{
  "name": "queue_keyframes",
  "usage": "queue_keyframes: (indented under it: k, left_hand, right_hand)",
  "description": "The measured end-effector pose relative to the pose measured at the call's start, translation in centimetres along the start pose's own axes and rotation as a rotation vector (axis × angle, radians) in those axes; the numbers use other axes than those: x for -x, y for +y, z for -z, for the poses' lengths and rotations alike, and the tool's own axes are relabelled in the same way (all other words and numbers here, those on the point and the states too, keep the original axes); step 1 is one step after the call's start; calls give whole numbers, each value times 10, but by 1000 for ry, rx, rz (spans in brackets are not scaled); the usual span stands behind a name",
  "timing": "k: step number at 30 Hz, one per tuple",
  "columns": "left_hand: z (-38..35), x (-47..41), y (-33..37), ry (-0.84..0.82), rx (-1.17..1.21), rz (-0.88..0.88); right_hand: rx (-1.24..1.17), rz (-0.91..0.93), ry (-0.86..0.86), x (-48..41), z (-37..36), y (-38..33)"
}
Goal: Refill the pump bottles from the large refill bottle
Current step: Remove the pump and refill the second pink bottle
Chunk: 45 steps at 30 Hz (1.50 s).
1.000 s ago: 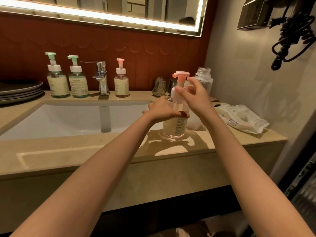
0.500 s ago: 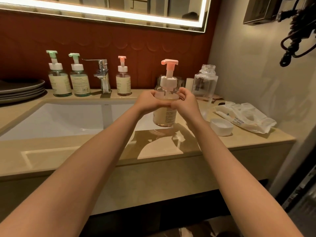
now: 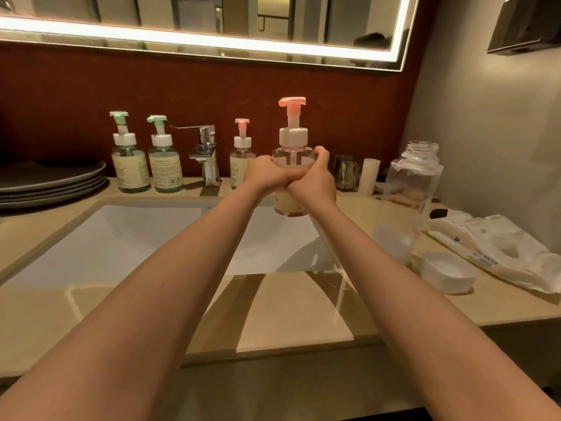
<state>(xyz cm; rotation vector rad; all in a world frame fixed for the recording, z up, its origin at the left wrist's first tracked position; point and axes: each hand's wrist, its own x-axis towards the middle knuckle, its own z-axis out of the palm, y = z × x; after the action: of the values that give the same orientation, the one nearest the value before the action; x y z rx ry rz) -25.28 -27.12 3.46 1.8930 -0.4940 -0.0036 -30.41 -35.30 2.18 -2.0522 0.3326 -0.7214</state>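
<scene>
A pink-pump bottle [image 3: 291, 156], pump fitted, is held upright over the sink [image 3: 151, 235], clasped between left hand [image 3: 267, 174] and right hand [image 3: 317, 180], seemingly for placing at the back edge of the worktop [image 3: 288, 314].

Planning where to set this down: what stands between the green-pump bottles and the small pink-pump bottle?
Only the chrome faucet, seen in the head view.

Our left hand [image 3: 267, 174] and right hand [image 3: 317, 180] covered the middle of the pink-pump bottle [image 3: 292, 141], so we could not read its label. The smaller pink-pump bottle [image 3: 241, 147] stood partly hidden behind the left hand. Print on the green-pump bottles [image 3: 165, 168] was too small to read. The left edge cut off the stacked plates [image 3: 51, 180], the right edge the white packet [image 3: 498, 253]. The clear refill bottle [image 3: 416, 177] looked smeared low down.
</scene>
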Motion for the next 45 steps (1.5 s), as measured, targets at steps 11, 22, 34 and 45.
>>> queue_keyframes:
  k: [11,22,34,45]
  left_hand:
    - [25,-76,-23,27,171,111]
    - [10,-143,-66,3,131,173]
    - [-2,-166,-86,-87,61,161]
    - [12,-104,-53,-180,10,179]
  right_hand:
    - [-50,-51,-11,-88,-60,5]
    - [-62,-170,-5,-161,-107,43]
    - [69,-189,-80,-186,-123,66]
    - [42,-226,-99,-125,-77,47]
